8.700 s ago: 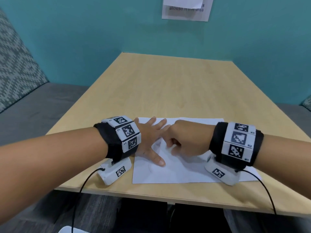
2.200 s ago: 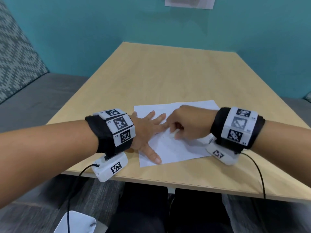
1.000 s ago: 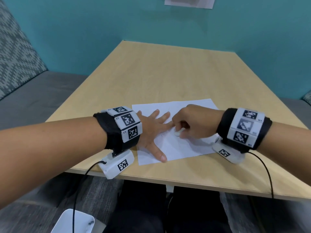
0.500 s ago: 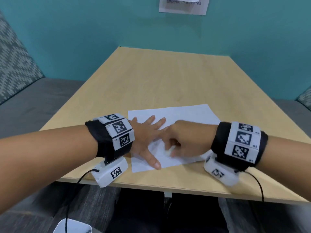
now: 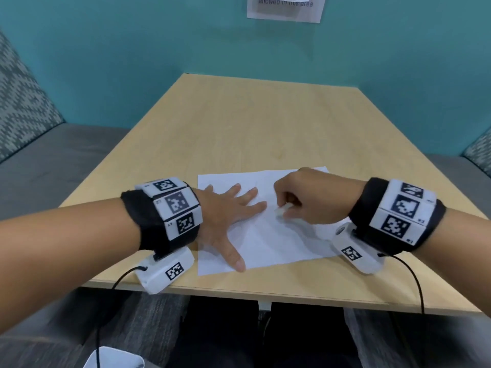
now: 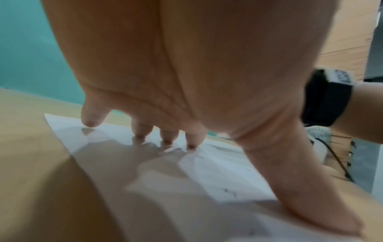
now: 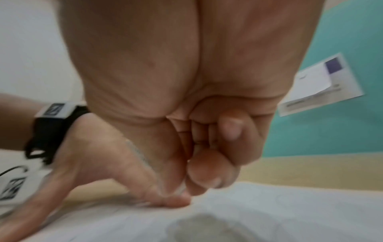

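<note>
A white sheet of paper (image 5: 265, 243) lies slightly askew near the front edge of the wooden table (image 5: 265, 123). My left hand (image 5: 225, 221) lies flat on the sheet's left part with fingers spread; in the left wrist view its fingertips (image 6: 190, 139) press the paper (image 6: 217, 176). My right hand (image 5: 295, 208) is curled just right of those fingers and pinches a small white piece (image 5: 282, 209) down against the sheet. The right wrist view shows the curled fingers (image 7: 213, 172) above the paper (image 7: 269, 212), with the left hand (image 7: 103, 163) beside them. What the white piece is cannot be made out.
The table runs back to a teal wall with a paper notice (image 5: 285, 7). Grey bench seats with patterned cushions (image 5: 24, 107) flank it on both sides. Cables hang from both wrist cameras over the table's front edge. A white object (image 5: 114, 358) sits low at the bottom left.
My right hand has slid a little to the right, opening a gap from the left index finger. The left hand stays flat on the sheet, which sits more askew than 8.7 s ago.
</note>
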Motion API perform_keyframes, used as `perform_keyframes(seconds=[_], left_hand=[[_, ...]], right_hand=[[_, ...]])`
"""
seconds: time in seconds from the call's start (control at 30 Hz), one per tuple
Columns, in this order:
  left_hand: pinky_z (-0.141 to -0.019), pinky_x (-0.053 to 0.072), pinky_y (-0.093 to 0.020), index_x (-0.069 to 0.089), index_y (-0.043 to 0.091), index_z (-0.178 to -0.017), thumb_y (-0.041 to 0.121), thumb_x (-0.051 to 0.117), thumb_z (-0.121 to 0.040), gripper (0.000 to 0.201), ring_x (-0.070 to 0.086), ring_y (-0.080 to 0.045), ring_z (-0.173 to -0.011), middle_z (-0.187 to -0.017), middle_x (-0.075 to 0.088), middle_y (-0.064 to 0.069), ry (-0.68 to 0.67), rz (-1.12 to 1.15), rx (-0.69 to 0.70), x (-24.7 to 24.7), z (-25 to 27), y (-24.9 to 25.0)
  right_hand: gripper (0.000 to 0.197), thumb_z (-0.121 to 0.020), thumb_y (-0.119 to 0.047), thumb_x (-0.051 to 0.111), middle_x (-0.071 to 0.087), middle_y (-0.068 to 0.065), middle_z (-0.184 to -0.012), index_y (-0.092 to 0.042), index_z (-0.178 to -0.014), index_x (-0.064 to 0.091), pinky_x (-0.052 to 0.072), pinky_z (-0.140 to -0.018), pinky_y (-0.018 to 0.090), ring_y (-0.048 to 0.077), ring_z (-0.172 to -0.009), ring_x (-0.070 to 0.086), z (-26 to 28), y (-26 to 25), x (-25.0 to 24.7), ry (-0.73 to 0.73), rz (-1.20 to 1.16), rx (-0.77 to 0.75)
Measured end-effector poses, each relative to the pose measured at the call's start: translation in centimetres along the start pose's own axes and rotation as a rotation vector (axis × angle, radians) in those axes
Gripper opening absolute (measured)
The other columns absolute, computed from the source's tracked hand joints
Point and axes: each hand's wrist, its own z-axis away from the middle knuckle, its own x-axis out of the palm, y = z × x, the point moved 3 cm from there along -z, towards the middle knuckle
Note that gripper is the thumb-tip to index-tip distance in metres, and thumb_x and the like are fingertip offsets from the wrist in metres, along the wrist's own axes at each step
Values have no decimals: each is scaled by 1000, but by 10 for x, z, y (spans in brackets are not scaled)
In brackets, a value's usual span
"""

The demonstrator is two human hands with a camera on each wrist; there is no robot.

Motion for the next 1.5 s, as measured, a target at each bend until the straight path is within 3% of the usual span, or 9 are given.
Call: perform_keyframes(seconds=[0.2,0.37,0.5,0.77,0.93,1.07,1.23,1.37,1.5], left_hand=[[-119,-12,-55,-15,45,-153,78,65,-70,120,-28,-5,-145,-158,-28,22,-62,44,43,2,21,1],[-122,-6,-48,-8,36,-156,80,56,-74,113,-14,-6,-150,-162,-15,19,93,65,8,-13,20,2],[-122,2,-52,0,29,-158,78,57,-75,112,-6,-10,-152,-165,-7,14,206,65,-80,-32,-2,-12],[-118,5,-63,-5,34,-157,80,47,-81,104,-14,-21,-152,-165,-14,9,158,-37,-93,-22,-32,-24],[-113,0,-71,2,46,-155,80,44,-82,90,-24,-31,-149,-164,-21,6,164,-67,-64,-18,-34,-26],[-114,0,-69,-13,40,-155,81,42,-83,99,-26,-29,-148,-163,-25,4,144,-70,-103,-16,-33,-25],[-113,1,-71,0,45,-155,79,44,-83,91,-25,-31,-148,-163,-24,3,141,-38,-95,-14,-31,-28],[-113,1,-71,-18,44,-152,82,42,-81,100,-25,-30,-148,-163,-24,4,133,-56,-104,-13,-34,-28],[-113,0,-71,3,45,-155,79,45,-83,90,-25,-32,-148,-164,-23,4,140,-42,-90,-13,-32,-28]], right_hand=[[11,-86,-19,61,52,-10,-68,-13,-95,63,39,-58,23,6,-64,47,5,31,-9,131,-56,147],[11,-85,-22,63,54,-8,-73,-13,-92,63,38,-56,21,8,-64,48,-12,33,-5,96,-79,155],[12,-84,-24,65,53,-8,-74,-16,-91,62,37,-56,23,12,-65,51,-34,31,-7,61,-86,171],[17,-82,-20,66,73,12,-76,-5,-91,67,48,-59,27,8,-49,53,-58,21,-5,-38,-85,218],[13,-80,-21,69,63,1,-71,-9,-85,68,44,-59,25,13,-61,52,-54,-10,6,-87,-65,43],[11,-79,-20,70,64,-1,-77,-11,-83,67,50,-69,31,20,-74,58,-62,11,-6,-21,-23,130],[9,-79,-19,69,58,-5,-68,-12,-83,67,46,-63,29,16,-65,54,-57,-10,7,-72,-31,-6],[9,-79,-19,71,57,-6,-65,-12,-79,65,42,-59,26,20,-68,55,-64,8,-5,-5,-13,86],[9,-79,-17,68,63,2,-73,-9,-84,67,46,-64,30,16,-64,53,-55,-15,10,-84,-19,-44]])
